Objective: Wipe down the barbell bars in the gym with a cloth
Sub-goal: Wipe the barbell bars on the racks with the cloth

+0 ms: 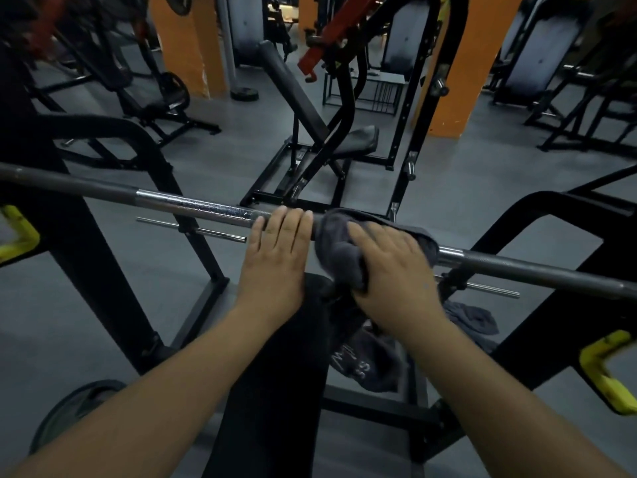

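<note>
Bar (193, 205) lies across the view on a black rack, running from upper left to lower right, with a chrome section left of centre. Left hand (275, 250) rests on the bar, fingers straight and laid over its top. Right hand (393, 267) is just beside it, gripping a grey cloth (339, 243) bunched around the bar; the cloth touches the left fingertips. Black bench (275, 374) runs below, between the forearms. Dark fabric (368, 363) beside the bench carries pale lettering, too dim to read. Yellow hook (17, 236) at left edge. Plate (69, 412) on the floor, lower left.
</note>
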A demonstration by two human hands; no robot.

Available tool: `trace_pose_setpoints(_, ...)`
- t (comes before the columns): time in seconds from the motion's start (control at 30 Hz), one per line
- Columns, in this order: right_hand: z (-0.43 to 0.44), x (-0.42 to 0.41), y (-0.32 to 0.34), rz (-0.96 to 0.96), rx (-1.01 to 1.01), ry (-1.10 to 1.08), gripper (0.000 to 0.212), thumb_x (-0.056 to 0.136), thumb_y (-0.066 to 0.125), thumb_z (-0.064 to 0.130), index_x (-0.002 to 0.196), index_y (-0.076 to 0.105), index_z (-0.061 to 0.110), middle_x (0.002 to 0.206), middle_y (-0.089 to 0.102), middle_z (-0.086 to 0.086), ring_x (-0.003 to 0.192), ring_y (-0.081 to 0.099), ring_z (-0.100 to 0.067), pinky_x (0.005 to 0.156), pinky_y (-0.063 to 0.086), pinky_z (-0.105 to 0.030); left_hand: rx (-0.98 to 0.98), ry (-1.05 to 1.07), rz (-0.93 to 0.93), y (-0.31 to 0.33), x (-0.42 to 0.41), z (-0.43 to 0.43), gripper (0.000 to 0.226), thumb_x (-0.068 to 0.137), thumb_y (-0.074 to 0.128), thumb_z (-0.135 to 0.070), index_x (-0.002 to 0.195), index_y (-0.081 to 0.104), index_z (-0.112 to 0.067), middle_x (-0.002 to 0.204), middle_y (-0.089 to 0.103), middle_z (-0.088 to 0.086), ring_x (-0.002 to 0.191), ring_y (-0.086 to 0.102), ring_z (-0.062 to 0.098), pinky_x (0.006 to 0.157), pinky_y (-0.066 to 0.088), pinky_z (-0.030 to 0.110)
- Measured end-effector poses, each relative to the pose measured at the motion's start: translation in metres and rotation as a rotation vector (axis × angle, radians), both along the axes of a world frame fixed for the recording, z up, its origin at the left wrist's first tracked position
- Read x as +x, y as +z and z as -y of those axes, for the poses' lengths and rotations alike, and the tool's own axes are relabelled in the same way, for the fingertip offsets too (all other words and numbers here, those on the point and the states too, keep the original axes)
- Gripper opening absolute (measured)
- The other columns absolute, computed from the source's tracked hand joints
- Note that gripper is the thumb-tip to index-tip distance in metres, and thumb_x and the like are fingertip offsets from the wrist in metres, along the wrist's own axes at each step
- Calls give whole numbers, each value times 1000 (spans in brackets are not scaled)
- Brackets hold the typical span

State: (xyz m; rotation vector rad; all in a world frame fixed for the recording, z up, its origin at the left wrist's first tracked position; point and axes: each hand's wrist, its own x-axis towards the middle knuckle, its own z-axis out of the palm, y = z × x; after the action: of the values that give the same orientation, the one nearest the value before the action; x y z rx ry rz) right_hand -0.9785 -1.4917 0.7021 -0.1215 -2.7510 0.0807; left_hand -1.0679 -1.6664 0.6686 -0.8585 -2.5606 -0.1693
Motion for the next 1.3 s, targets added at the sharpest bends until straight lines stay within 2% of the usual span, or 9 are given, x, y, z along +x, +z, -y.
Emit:
trace_pose_setpoints(0.17,-13,21,-6,-68,-59,-275,78,72,73,29,143,43,15,140,52,-11,131,44,-35,119,24,-50,29,2,-13,-1,0,-2,97,70,64,-16,156,21,-8,158,29,12,150,20,33,122,16,54)
trace_pose_setpoints(0.3,31,-17,1,-29,-26,-100,77,76,68,37,145,41,20,140,51,-7,132,43,-30,120,22,-47,36,-4,6,-3,1,-3,107,69,73,-19,157,13,-8,160,24,12,152,14,32,122,15,54)
trace_pose_setpoints(0.4,3,-7,5,20,-13,22,75,78,68,35,147,40,22,141,52,-4,130,47,-29,116,27,-42,13,-1,0,-3,-1,0,105,71,72,-20,157,12,-9,161,23,12,152,14,31,123,15,53)
trace_pose_setpoints(0.5,-20,19,-3,-60,-50,-111,75,76,71,27,145,43,17,139,53,-9,129,47,-33,117,30,-47,16,-27,-23,-3,-2,4,96,74,61,-17,157,15,-10,162,24,11,152,16,30,123,14,52)
trace_pose_setpoints(0.6,11,0,-3,-22,-36,-210,78,75,71,33,145,41,17,142,50,-11,133,42,-35,121,20,-51,20,-47,-26,-5,-4,6,96,75,61,-18,158,12,-9,164,20,10,154,11,29,123,13,52)
trace_pose_setpoints(0.8,13,-19,6,32,13,54,75,79,67,37,147,40,22,140,53,-7,129,48,-30,115,29,-43,44,-105,-48,-7,-9,12,102,74,69,-17,157,13,-5,166,15,13,154,10,28,123,18,52)
trace_pose_setpoints(1.0,28,-3,-4,7,62,-106,84,74,76,29,149,40,15,146,47,-17,135,42,-38,118,26,-52,25,-160,-50,-6,-9,24,93,77,58,-10,158,12,-7,167,9,12,155,3,26,125,12,47)
trace_pose_setpoints(1.13,55,-41,7,24,36,39,74,80,66,39,147,41,18,141,52,-10,130,47,-31,116,28,-46,99,-166,-8,-7,-17,29,97,80,70,-19,158,14,-5,167,13,12,155,6,23,125,14,44)
trace_pose_setpoints(1.3,26,-13,-6,29,119,39,87,71,80,25,147,40,14,142,48,-16,131,45,-36,116,33,-50,14,-57,-62,3,-30,51,93,78,57,-18,158,12,-7,167,11,12,155,4,26,125,9,48)
